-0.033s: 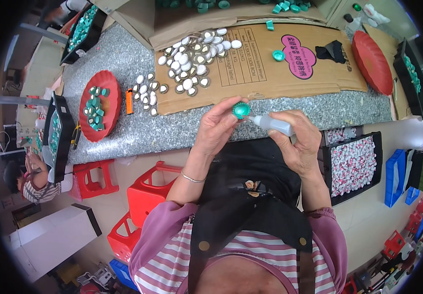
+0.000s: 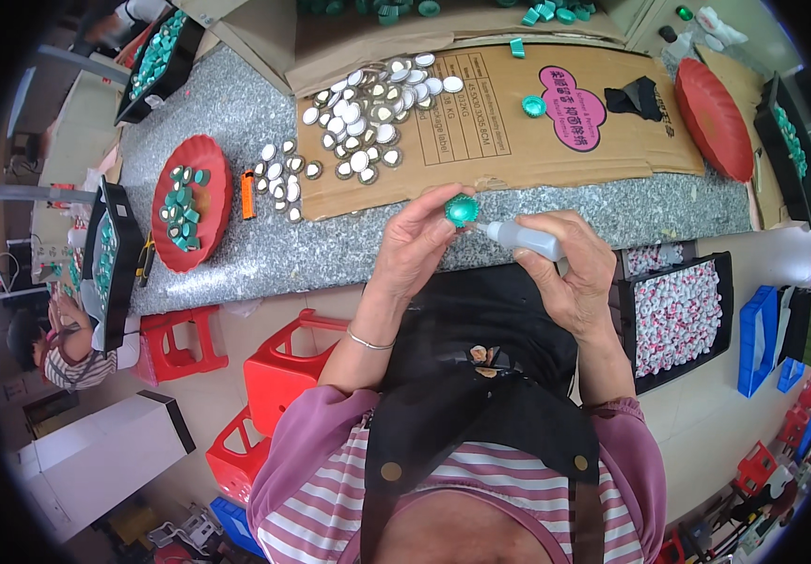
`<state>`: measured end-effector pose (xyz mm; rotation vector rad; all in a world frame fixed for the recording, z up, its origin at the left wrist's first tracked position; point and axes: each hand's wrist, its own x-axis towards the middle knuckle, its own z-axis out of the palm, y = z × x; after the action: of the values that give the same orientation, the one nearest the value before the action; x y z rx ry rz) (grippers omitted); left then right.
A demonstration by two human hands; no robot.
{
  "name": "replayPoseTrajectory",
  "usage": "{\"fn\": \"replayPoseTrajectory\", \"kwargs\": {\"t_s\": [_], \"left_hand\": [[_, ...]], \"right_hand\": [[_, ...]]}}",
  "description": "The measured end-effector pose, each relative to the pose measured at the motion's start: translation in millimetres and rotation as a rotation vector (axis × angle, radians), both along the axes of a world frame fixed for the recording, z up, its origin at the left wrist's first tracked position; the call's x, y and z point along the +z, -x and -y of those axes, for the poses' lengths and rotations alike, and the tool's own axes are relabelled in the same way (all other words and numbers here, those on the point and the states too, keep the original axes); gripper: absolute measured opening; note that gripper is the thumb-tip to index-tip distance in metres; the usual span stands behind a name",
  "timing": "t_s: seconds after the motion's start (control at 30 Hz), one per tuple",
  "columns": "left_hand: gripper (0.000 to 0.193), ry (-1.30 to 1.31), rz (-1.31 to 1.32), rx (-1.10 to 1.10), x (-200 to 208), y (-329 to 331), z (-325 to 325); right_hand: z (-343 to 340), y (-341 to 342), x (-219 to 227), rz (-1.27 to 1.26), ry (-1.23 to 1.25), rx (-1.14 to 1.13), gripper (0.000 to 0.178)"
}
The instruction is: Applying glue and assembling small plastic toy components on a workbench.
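Observation:
My left hand (image 2: pixel 417 242) pinches a small shiny green cup with a crimped rim (image 2: pixel 462 211) between thumb and fingertips, its hollow side turned up. In my right hand (image 2: pixel 570 268) lies a small translucent squeeze bottle (image 2: pixel 529 241), tilted so its thin nozzle points left at the cup's lower right edge. Whether the tip touches the cup is too small to tell. Beyond my hands, a flat cardboard sheet (image 2: pixel 480 169) covers part of the counter. On it lie another green cup (image 2: pixel 534 106) and a pile of round white-faced discs (image 2: pixel 354 113).
A red scalloped dish (image 2: pixel 219 188) with green pieces stands at the left, beside an orange lighter (image 2: pixel 247 195). Another red dish (image 2: pixel 711 117) is at the right. Black trays (image 2: pixel 116 273) of green pieces flank the speckled counter (image 2: pixel 264 273). Red stools (image 2: pixel 278 385) stand below.

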<state>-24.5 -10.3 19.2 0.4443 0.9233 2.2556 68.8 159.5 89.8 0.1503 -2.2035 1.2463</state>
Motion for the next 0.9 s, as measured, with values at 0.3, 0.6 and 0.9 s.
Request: {"fn": "replayPoseTrajectory", "kwargs": {"t_s": [0.3,0.6,0.9], "left_hand": [[0.036,0.061,-0.082,0.068,-2.9,1.4,-1.3],[0.037,0.065,-0.099,0.085,-7.4,2.4,-3.4],[0.033,0.131,-0.023,0.115,-5.5,-0.5,-2.6]], "right_hand": [[-1.7,0.6,0.9,0.019,0.004,0.0,0.022],[-3.4,1.9,-0.1,0.018,-0.027,-0.019,0.022],[-2.0,3.2,-4.1,-0.001,-0.065,-0.028,0.024]]}}
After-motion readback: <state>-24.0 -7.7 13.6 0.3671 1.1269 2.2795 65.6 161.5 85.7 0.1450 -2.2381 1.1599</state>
